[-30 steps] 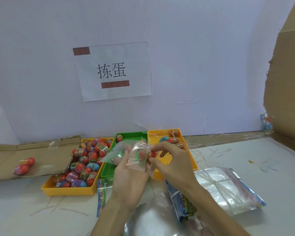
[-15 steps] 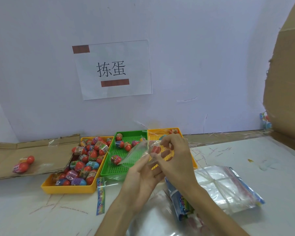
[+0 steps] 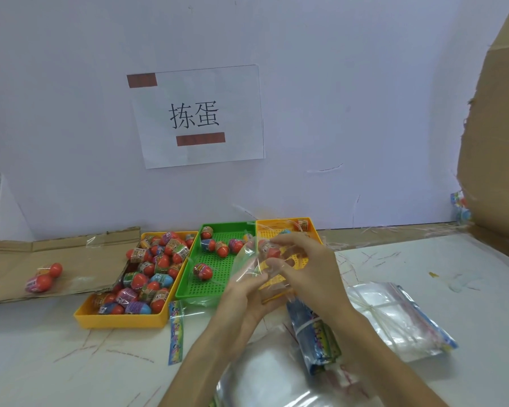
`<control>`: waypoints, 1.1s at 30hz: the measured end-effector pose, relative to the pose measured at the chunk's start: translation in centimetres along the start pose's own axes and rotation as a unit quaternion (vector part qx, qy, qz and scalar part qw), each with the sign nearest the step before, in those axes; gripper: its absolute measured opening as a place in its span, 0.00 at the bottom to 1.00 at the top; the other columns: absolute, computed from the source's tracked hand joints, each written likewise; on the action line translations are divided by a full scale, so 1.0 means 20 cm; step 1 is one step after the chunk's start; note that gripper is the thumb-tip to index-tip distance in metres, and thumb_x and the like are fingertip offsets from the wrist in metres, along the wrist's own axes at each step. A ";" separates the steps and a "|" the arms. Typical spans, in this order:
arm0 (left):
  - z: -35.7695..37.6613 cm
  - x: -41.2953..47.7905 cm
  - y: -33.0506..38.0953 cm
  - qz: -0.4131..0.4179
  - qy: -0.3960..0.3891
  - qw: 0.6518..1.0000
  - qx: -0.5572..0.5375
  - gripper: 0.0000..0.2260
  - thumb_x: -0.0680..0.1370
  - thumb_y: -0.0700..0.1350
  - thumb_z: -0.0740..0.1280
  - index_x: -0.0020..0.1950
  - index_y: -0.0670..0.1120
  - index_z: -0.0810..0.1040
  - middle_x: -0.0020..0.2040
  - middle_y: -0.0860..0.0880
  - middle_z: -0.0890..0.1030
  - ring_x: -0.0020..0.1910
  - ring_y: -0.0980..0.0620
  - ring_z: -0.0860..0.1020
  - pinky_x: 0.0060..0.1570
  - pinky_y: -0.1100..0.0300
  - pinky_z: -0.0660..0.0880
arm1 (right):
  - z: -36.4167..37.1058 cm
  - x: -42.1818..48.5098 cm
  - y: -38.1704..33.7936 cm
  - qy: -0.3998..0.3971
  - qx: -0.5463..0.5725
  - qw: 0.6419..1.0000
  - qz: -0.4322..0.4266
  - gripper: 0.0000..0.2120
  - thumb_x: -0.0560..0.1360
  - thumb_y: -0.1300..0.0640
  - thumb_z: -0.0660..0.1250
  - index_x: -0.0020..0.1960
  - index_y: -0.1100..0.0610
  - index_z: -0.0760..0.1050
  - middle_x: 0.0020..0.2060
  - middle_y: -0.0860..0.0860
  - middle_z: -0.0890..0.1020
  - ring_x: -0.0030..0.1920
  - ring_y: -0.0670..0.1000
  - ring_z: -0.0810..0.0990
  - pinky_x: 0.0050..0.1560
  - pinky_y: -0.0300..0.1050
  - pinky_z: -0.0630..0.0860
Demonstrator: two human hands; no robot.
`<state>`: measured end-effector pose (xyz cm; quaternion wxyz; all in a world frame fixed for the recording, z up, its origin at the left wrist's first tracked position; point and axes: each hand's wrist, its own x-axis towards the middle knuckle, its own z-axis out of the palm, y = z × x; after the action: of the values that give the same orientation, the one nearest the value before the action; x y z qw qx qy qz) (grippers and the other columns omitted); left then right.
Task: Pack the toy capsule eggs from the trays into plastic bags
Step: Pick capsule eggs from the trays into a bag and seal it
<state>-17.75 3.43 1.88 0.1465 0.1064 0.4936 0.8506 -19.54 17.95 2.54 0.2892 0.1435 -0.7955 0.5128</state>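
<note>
At the far left, a sealed bag of red eggs (image 3: 43, 279) lies on flattened cardboard (image 3: 9, 259). Next to it on the worktop (image 3: 41, 362), the left yellow tray (image 3: 121, 321) is heaped with capsule eggs (image 3: 156, 265), and the green tray (image 3: 188, 292) touching it holds a few loose ones. The left hand (image 3: 241, 304) is raised in front of the green tray, its fingers (image 3: 254, 282) curled up and pinching the lower edge of a clear plastic bag (image 3: 246, 259). A red egg (image 3: 272, 250) sits inside that bag, just above the right thumb and below the curled right fingers (image 3: 294, 242). The right hand (image 3: 312, 268) grips the bag there, over the right yellow tray (image 3: 313, 227). A tied stack of empty bags (image 3: 394, 312) lies farther right.
</note>
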 end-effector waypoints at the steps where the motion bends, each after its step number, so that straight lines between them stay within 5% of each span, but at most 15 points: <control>1: 0.00 0.00 0.00 0.004 -0.001 1.000 0.002 0.19 0.82 0.36 0.60 0.73 0.44 0.73 0.66 0.37 0.80 0.57 0.36 0.80 0.63 0.39 0.77 | 0.00 0.00 0.00 -0.001 0.005 1.000 0.000 0.14 0.70 0.60 0.79 0.53 0.48 0.84 0.46 0.37 0.84 0.44 0.44 0.82 0.46 0.31 0.75; 6: 0.01 0.00 0.01 -0.003 0.018 0.998 -0.066 0.18 0.79 0.47 0.65 0.67 0.41 0.79 0.63 0.35 0.81 0.57 0.39 0.83 0.55 0.44 0.82 | 0.01 0.00 0.00 -0.004 0.026 1.000 -0.014 0.09 0.70 0.61 0.79 0.48 0.52 0.84 0.42 0.40 0.84 0.43 0.46 0.83 0.43 0.38 0.79; 9: 0.00 0.01 0.00 0.009 0.030 0.999 -0.025 0.22 0.82 0.48 0.63 0.75 0.42 0.71 0.62 0.37 0.83 0.57 0.40 0.84 0.48 0.49 0.83 | 0.02 -0.01 0.00 -0.005 -0.002 0.999 -0.049 0.09 0.70 0.61 0.79 0.46 0.51 0.82 0.41 0.40 0.82 0.43 0.46 0.80 0.42 0.35 0.76; 14: 0.02 -0.01 -0.02 0.001 -0.006 0.996 0.089 0.17 0.84 0.46 0.60 0.71 0.42 0.72 0.62 0.41 0.83 0.58 0.39 0.83 0.59 0.44 0.80 | 0.01 -0.01 0.01 0.000 -0.026 0.998 -0.057 0.21 0.69 0.62 0.79 0.59 0.49 0.80 0.46 0.40 0.78 0.43 0.43 0.76 0.42 0.28 0.71; 18: 0.01 0.00 -0.03 -0.012 0.006 0.994 0.113 0.12 0.83 0.47 0.64 0.64 0.43 0.77 0.55 0.42 0.83 0.54 0.40 0.82 0.62 0.39 0.78 | 0.01 -0.01 0.02 -0.019 -0.058 0.997 -0.055 0.20 0.73 0.61 0.77 0.62 0.48 0.81 0.54 0.40 0.81 0.46 0.42 0.80 0.49 0.31 0.74; 22: 0.02 0.01 -0.01 0.002 0.039 0.999 -0.006 0.20 0.80 0.57 0.64 0.66 0.47 0.80 0.56 0.43 0.85 0.52 0.44 0.84 0.51 0.46 0.82 | 0.01 -0.01 0.00 -0.009 -0.024 0.998 -0.065 0.18 0.73 0.60 0.77 0.60 0.48 0.82 0.50 0.35 0.82 0.46 0.43 0.81 0.48 0.30 0.74; 27: -0.03 0.01 0.03 0.077 0.085 0.985 -0.128 0.15 0.85 0.44 0.60 0.68 0.43 0.79 0.60 0.41 0.84 0.51 0.47 0.85 0.52 0.53 0.83 | 0.03 -0.03 -0.01 -0.033 0.003 0.998 -0.052 0.17 0.73 0.58 0.77 0.60 0.47 0.82 0.46 0.36 0.83 0.42 0.43 0.81 0.45 0.27 0.74; 33: 0.00 0.00 0.03 0.094 0.109 0.981 -0.130 0.18 0.77 0.41 0.67 0.67 0.42 0.79 0.60 0.40 0.84 0.51 0.48 0.84 0.51 0.53 0.84 | 0.06 -0.04 -0.01 -0.001 -0.014 0.999 -0.052 0.16 0.71 0.56 0.79 0.59 0.53 0.84 0.46 0.43 0.84 0.40 0.45 0.79 0.41 0.30 0.75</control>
<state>-17.90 3.23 2.36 0.0241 0.0391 0.3795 0.9240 -19.24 16.81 1.91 0.3165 0.1812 -0.7943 0.4859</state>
